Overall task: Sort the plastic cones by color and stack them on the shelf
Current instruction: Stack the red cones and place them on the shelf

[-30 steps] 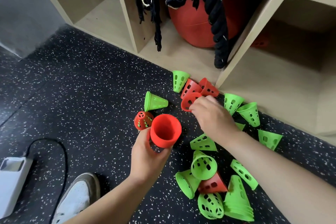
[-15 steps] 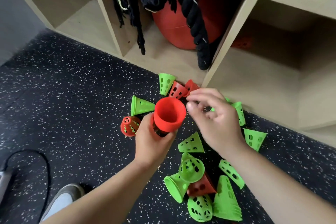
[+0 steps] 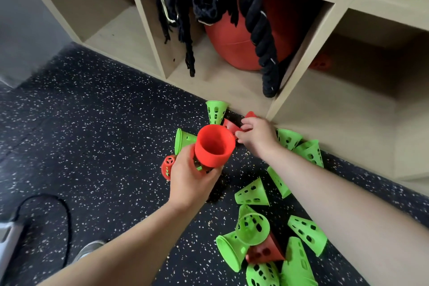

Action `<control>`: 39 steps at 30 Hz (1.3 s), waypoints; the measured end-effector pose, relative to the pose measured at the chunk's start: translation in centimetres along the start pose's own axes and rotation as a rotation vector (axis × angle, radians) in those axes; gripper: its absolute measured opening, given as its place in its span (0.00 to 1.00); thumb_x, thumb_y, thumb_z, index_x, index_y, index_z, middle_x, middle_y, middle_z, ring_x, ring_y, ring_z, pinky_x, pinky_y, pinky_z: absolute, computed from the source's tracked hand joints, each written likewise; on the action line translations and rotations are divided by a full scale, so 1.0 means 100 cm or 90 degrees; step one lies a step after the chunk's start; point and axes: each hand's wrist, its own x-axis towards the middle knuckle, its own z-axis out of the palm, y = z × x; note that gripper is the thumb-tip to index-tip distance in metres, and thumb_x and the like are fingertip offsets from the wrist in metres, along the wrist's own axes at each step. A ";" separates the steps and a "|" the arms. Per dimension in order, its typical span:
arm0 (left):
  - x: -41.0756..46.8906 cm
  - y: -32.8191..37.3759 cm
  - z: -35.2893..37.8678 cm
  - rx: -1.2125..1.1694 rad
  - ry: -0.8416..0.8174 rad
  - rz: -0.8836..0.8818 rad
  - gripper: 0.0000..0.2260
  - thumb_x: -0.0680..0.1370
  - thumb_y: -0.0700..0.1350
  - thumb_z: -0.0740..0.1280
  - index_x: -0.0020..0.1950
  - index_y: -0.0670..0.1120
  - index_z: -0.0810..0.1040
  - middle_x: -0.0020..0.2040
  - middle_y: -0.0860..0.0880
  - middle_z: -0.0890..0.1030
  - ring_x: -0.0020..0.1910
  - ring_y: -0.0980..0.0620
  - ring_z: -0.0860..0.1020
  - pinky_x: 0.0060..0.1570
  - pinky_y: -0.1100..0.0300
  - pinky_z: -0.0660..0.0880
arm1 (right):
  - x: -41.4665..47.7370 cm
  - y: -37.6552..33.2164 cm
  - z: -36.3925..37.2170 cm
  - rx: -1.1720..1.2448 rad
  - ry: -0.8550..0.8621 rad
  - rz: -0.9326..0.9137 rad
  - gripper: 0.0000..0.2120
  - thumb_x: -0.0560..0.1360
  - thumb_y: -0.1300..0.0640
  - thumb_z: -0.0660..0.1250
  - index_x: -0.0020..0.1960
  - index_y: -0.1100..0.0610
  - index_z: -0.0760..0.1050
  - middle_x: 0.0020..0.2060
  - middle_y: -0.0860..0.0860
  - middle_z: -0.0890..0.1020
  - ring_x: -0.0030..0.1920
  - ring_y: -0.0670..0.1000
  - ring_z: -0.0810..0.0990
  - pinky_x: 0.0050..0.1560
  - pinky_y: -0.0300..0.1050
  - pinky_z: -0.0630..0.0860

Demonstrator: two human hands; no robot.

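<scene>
Above the speckled floor (image 3: pixel 92 123), the left hand (image 3: pixel 192 181) gripped a stack of red cones (image 3: pixel 214 146), open end toward the camera. Just beyond it, the right hand (image 3: pixel 257 134) pinched a loose red cone (image 3: pixel 229 126) lying at the foot of the shelf (image 3: pixel 336 109). Green cones (image 3: pixel 253 193) lay scattered beneath the right forearm.

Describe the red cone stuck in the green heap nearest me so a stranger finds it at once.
On the speckled floor before the wooden shelf, look at the heap of green cones nearest the person. Wedged on its side among them is the red cone, the only red one in that heap.
</scene>
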 end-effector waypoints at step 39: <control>-0.025 -0.005 0.000 0.053 -0.031 0.016 0.22 0.67 0.51 0.80 0.57 0.50 0.79 0.51 0.55 0.81 0.49 0.56 0.79 0.48 0.63 0.75 | -0.093 0.009 -0.082 -0.166 0.170 -0.330 0.06 0.71 0.55 0.75 0.43 0.52 0.78 0.44 0.45 0.78 0.40 0.44 0.76 0.39 0.35 0.72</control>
